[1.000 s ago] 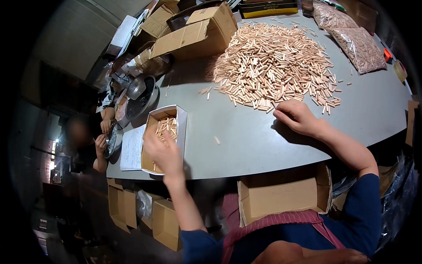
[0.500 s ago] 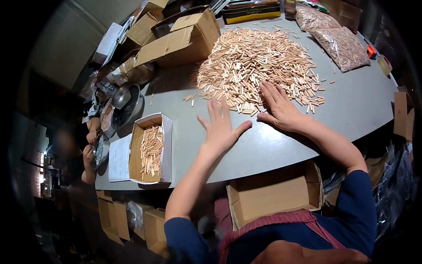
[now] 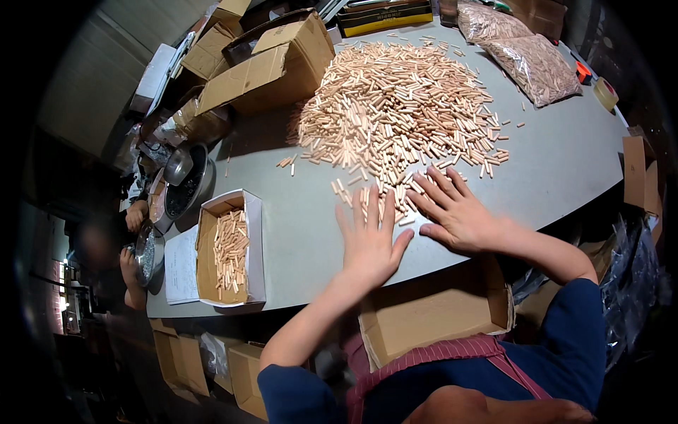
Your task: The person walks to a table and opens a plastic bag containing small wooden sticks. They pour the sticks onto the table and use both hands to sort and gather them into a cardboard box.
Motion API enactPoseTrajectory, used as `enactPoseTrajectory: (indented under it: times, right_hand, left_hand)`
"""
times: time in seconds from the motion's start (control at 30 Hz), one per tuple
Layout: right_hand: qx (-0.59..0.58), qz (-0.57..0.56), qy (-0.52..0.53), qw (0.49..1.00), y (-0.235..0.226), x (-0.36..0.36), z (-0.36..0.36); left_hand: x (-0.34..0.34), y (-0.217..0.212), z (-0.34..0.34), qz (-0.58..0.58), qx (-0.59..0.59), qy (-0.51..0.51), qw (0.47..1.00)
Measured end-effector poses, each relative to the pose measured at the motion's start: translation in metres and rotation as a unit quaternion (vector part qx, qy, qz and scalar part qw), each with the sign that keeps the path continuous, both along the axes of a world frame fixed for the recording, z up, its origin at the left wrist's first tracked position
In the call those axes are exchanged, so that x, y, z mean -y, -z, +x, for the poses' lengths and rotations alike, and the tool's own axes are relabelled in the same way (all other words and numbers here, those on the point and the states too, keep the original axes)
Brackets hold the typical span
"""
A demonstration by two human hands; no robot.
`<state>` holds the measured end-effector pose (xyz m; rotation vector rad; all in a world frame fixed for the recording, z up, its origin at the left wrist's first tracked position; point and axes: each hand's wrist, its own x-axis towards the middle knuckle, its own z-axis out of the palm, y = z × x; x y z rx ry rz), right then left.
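Note:
A broad heap of short wooden dowels (image 3: 402, 99) covers the middle of the grey table (image 3: 304, 261). At its near edge my left hand (image 3: 371, 240) lies flat with fingers spread, touching several dowels. Beside it my right hand (image 3: 455, 212) also lies open, its fingertips on the near dowels. A narrow strip of loose dowels runs between the two hands. Below them an open cardboard box (image 3: 438, 311) sits under the table edge, against my apron; no dowels show in it.
A box partly filled with dowels (image 3: 231, 251) stands at the left on a paper sheet (image 3: 182, 265). Bulging clear bags (image 3: 533, 67) and a tape roll (image 3: 605, 94) lie far right. Cardboard boxes (image 3: 282, 60) crowd the far left. Another person's hands (image 3: 132, 240) work at a metal bowl (image 3: 148, 254).
Both hands have slid toward me across the table. A strip of dowels has come along, spreading from the heap toward the near edge. The view has shifted slightly.

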<state>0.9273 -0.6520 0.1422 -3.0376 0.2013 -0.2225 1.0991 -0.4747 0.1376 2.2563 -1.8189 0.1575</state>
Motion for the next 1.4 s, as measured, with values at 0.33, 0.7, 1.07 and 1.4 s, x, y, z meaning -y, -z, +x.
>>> enactPoseTrajectory:
  times: [0.33, 0.7, 1.07, 1.4]
  right_hand:
    - [0.047, -0.002, -0.008, 0.999, 0.005, -0.033, -0.028]
    - [0.065, 0.052, 0.147, 0.986, -0.002, 0.008, -0.054]
    - [0.080, 0.144, 0.011, 0.986, -0.019, 0.005, -0.057]
    - [0.272, 0.397, 0.112, 0.869, -0.003, 0.019, -0.075]
  left_hand:
    - [-0.026, -0.005, -0.040, 0.048, -0.004, 0.002, 0.999]
    - [0.004, -0.009, -0.003, 0.051, -0.023, 0.000, 0.998]
    - [0.024, -0.025, 0.017, 0.036, -0.083, 0.165, 0.982]
    - [-0.023, -0.015, 0.046, -0.189, -0.439, -0.044, 0.877]
